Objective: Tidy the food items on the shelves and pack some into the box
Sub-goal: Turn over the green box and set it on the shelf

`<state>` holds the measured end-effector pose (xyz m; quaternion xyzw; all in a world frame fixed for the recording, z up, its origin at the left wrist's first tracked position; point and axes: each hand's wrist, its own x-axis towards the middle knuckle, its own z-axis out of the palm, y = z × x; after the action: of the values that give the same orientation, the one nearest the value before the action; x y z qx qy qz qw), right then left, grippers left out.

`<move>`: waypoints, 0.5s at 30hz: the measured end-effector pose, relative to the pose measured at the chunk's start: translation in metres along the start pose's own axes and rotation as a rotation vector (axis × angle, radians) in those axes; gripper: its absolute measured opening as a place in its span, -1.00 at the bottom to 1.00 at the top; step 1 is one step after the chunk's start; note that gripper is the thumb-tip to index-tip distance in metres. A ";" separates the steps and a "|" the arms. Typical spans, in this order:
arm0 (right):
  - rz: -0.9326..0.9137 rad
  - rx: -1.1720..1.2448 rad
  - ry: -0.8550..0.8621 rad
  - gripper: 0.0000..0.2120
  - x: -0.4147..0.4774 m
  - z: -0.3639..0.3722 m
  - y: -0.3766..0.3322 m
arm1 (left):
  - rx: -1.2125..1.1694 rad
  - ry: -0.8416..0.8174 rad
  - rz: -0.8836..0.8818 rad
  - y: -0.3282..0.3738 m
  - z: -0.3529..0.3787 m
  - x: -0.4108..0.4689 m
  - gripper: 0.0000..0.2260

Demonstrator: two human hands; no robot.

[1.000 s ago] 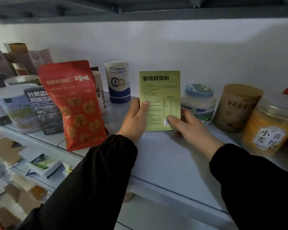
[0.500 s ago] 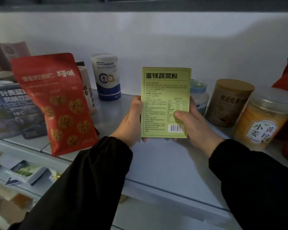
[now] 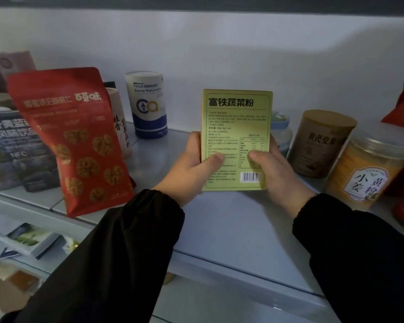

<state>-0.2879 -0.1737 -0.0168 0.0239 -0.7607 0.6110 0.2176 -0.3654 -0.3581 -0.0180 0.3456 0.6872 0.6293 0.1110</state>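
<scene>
Hands both on green box (image 3: 237,127): left hand (image 3: 191,166) grips its left edge, thumb across the front; right hand (image 3: 278,173) grips the right edge, thumb above the barcode. Box upright, printed back panel toward camera, held over the middle of the shelf (image 3: 231,229); can't tell if the bottom edge touches. Black sleeves on both arms. Blue-lidded jar (image 3: 281,131) just behind box, partly hidden. Right of it: brown jar (image 3: 322,143), then clear jar of yellow powder (image 3: 364,169), close together. Left: white-and-blue canister (image 3: 147,106) at the back wall, red walnut pouch (image 3: 72,141) upright near the front edge, beige tube (image 3: 120,127) behind it, dark drink carton (image 3: 16,145) far left. Packets (image 3: 30,238) on the lower shelf, blurred.
</scene>
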 end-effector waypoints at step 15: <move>0.034 -0.131 -0.099 -0.59 -0.006 0.009 -0.012 | -0.154 -0.045 -0.056 -0.001 0.003 0.005 -0.48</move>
<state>-0.2816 -0.1862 -0.0088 0.0271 -0.8091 0.5617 0.1706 -0.3674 -0.3529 -0.0184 0.3308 0.6436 0.6690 0.1701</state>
